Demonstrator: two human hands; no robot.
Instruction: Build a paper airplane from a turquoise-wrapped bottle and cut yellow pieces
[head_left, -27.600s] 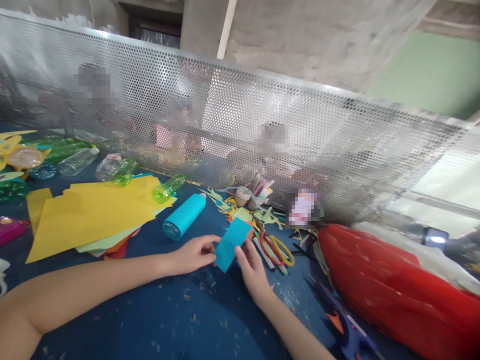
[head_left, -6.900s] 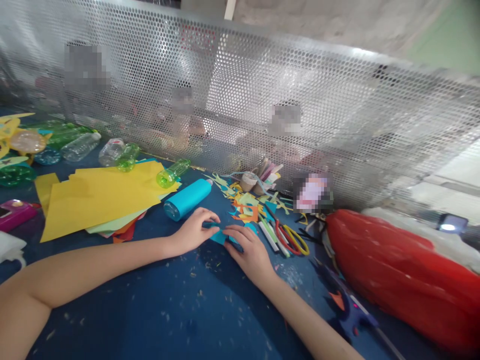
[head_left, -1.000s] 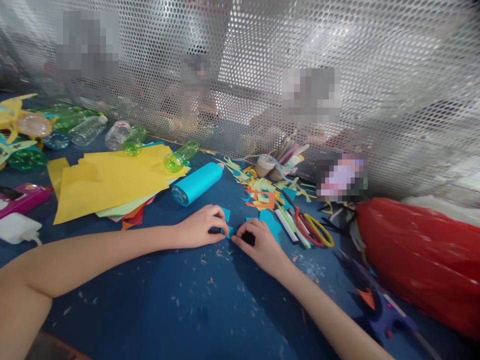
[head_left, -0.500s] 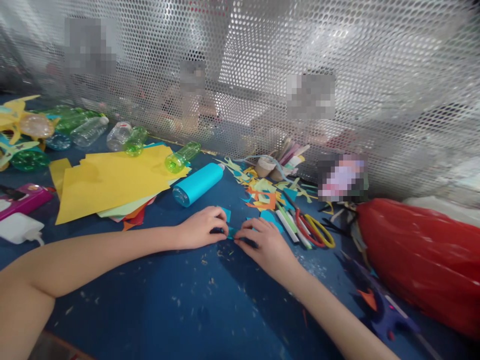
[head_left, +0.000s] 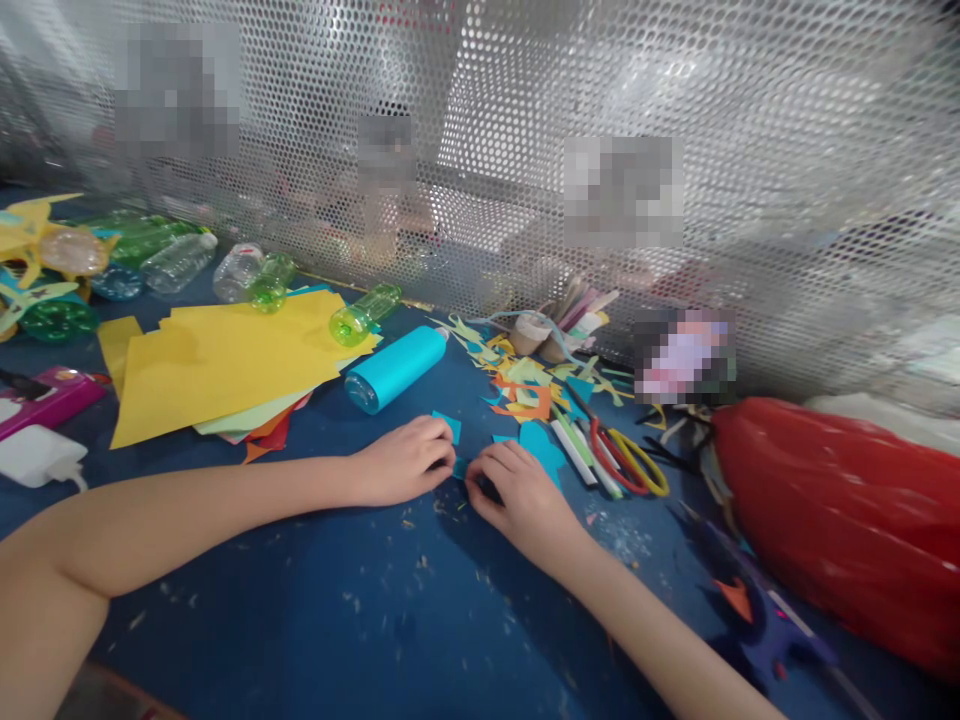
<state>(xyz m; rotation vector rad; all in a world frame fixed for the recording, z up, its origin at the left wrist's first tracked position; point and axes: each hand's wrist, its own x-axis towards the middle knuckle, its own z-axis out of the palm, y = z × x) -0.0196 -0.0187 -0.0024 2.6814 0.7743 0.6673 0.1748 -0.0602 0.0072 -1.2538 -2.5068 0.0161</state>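
Note:
My left hand [head_left: 411, 461] and my right hand [head_left: 517, 487] are close together over the blue table, both with curled, closed fingers. Between their fingertips shows a small piece of blue paper [head_left: 460, 467], pinched at either side. Another blue paper scrap [head_left: 447, 425] lies just behind my left fingers. Past my right knuckles is a larger rounded blue paper cutout [head_left: 541, 446], partly covered by that hand. A plastic bottle wrapped in blue paper [head_left: 397, 368] lies on its side beyond my left hand.
Yellow paper sheets [head_left: 232, 355] and a green bottle [head_left: 365, 315] lie at the left. Scissors [head_left: 634, 462], markers [head_left: 574, 452] and paper scraps [head_left: 525, 385] are right of centre. A purple glue gun [head_left: 780, 620] and red plastic bag [head_left: 840, 500] flank my right arm. A perforated metal screen [head_left: 480, 200] stands behind.
My right hand has shifted slightly, its fingers curling more around the small paper. The left hand stays almost in place. Things on the table have not moved.

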